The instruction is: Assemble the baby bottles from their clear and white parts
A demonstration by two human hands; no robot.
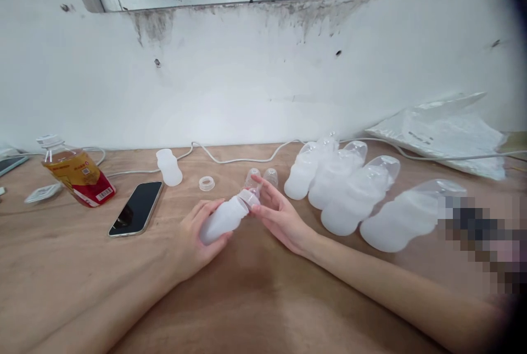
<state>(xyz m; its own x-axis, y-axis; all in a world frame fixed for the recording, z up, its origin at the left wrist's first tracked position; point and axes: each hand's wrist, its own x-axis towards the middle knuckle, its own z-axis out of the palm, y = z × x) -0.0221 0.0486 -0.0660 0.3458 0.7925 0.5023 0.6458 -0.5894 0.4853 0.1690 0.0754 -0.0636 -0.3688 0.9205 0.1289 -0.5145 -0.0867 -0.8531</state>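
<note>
My left hand (201, 236) is wrapped round the body of a frosted white baby bottle (224, 219), which is tilted with its top toward the upper right. The thumb and fingers of my right hand (278, 214) close on the collar (249, 198) at the bottle's top, where a clear teat partly shows between them. Just behind are two clear domed caps (270, 177), one partly hidden by my fingers. A loose white ring (206, 183) lies to the left of them. Farther left stands a frosted bottle body (169, 168) without a top.
Several capped baby bottles (349, 200) stand in a group on the right. Behind them lies a clear plastic bag (448, 134). On the left are a phone (136, 208) and a drink bottle (78, 173). A white cable (234, 161) runs along the wall.
</note>
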